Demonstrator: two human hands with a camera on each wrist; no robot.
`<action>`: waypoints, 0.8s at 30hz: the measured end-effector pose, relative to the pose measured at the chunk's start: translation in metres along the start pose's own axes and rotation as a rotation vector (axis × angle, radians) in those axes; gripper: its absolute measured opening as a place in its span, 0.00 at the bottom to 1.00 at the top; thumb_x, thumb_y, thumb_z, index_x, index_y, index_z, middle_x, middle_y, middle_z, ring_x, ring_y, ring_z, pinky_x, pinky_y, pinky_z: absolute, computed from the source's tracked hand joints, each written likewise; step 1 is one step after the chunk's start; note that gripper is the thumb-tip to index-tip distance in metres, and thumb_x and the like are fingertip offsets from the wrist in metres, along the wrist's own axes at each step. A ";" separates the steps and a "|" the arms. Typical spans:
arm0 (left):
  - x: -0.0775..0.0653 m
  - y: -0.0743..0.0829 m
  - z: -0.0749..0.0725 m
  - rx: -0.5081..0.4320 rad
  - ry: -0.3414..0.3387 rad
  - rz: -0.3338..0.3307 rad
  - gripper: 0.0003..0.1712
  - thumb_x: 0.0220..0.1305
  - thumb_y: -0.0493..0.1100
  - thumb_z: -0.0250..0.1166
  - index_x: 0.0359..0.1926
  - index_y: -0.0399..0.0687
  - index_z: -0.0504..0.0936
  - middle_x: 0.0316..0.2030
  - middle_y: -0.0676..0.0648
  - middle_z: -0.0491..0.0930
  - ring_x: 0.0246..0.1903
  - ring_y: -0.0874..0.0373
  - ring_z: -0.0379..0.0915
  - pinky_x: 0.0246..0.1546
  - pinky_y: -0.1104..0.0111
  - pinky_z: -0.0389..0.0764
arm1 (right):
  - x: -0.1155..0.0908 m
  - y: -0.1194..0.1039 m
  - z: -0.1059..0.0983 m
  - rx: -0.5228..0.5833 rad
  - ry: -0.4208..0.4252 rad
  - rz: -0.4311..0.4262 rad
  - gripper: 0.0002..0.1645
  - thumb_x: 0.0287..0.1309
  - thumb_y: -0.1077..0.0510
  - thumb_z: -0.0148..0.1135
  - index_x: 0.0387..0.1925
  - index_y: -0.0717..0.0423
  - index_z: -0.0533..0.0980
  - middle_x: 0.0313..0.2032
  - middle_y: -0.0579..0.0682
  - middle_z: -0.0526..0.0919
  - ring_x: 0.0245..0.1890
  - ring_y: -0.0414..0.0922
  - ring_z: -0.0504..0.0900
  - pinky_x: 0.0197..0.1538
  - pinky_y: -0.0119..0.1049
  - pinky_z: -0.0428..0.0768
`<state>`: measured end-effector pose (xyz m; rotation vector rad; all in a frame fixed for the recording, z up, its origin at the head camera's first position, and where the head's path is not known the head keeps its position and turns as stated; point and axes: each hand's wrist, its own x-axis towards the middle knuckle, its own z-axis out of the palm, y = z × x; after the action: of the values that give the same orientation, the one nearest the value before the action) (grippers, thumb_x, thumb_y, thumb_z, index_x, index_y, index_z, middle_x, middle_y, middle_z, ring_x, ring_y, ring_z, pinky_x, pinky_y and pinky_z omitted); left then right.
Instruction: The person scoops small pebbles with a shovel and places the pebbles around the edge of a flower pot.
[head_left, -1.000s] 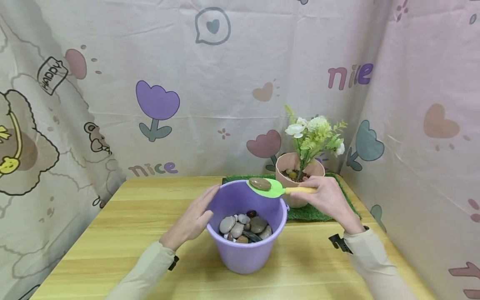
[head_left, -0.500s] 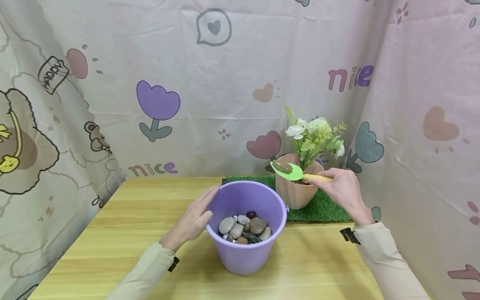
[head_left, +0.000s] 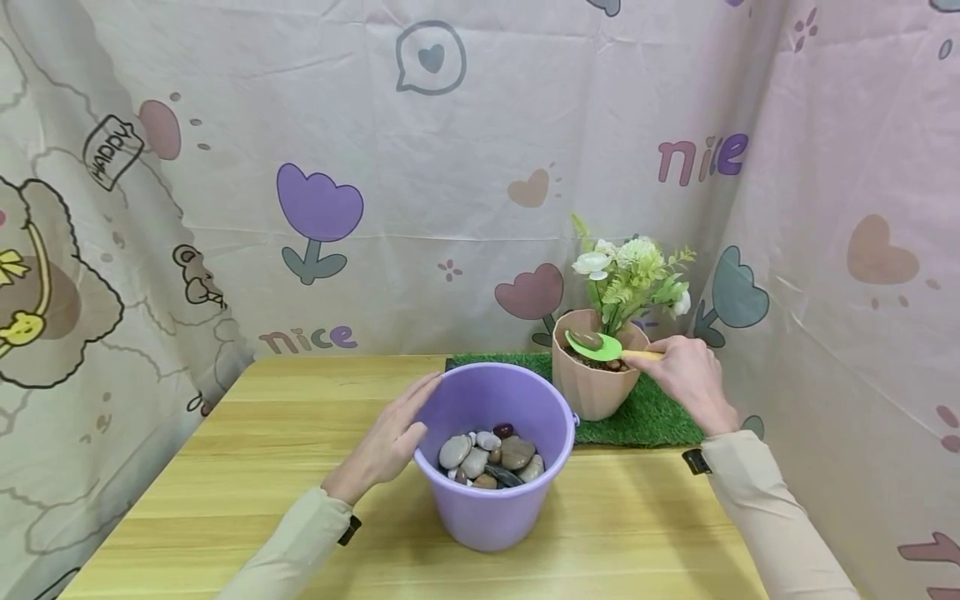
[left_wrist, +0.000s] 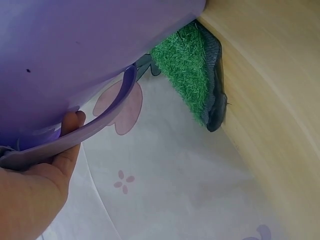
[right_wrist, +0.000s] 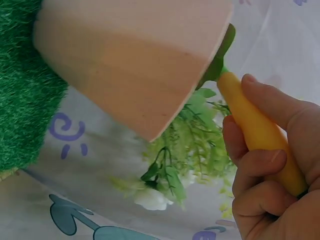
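Note:
My right hand [head_left: 693, 379] grips the yellow handle of a small trowel [right_wrist: 260, 132], fingers curled round it. The trowel's green blade [head_left: 600, 350] is over the mouth of a pinkish flowerpot [head_left: 592, 392], carrying a brown oval stone [head_left: 586, 338]. White flowers and green leaves [head_left: 630, 279] stand in the pot above dark soil. My left hand [head_left: 382, 437] rests with straight fingers against the left side of a purple bucket [head_left: 487, 521]. The bucket's handle [left_wrist: 95, 127] passes across those fingers in the left wrist view. Grey and brown stones [head_left: 487, 458] lie in the bucket.
The pot stands on a green turf mat [head_left: 637, 425] at the back right of the wooden table [head_left: 300, 408], behind and right of the bucket. A printed cloth [head_left: 450, 167] hangs behind the table and along both sides.
My right hand has moved the trowel, with the stone on it, rightward from above the bucket's rim to the flowerpot, then lowered it over the pot's mouth. My left hand has stayed at the bucket.

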<state>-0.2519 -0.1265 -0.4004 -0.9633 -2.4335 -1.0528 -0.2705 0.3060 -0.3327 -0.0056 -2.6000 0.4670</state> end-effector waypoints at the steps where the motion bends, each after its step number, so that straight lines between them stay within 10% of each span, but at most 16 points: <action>1: 0.000 0.000 0.000 0.000 0.001 0.001 0.41 0.57 0.31 0.49 0.75 0.47 0.59 0.74 0.46 0.59 0.72 0.46 0.57 0.71 0.49 0.63 | 0.001 0.001 0.002 -0.004 -0.006 0.002 0.24 0.47 0.31 0.68 0.26 0.46 0.88 0.13 0.44 0.75 0.17 0.46 0.71 0.17 0.36 0.66; 13: 0.000 -0.001 0.002 -0.018 0.011 0.000 0.42 0.56 0.32 0.48 0.75 0.50 0.58 0.74 0.47 0.59 0.72 0.46 0.57 0.70 0.48 0.63 | 0.014 -0.006 0.015 -0.115 -0.072 -0.054 0.33 0.47 0.35 0.71 0.05 0.47 0.64 0.12 0.49 0.70 0.13 0.50 0.73 0.14 0.40 0.67; 24: 0.000 -0.001 0.002 0.004 0.025 -0.013 0.40 0.57 0.33 0.47 0.74 0.46 0.60 0.73 0.45 0.60 0.72 0.46 0.57 0.71 0.48 0.62 | 0.014 -0.016 0.013 -0.179 -0.051 -0.126 0.26 0.48 0.41 0.73 0.08 0.47 0.72 0.17 0.55 0.78 0.15 0.54 0.76 0.15 0.47 0.71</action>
<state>-0.2522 -0.1252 -0.4026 -0.9287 -2.4243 -1.0575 -0.2875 0.2875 -0.3315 0.1101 -2.6636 0.1907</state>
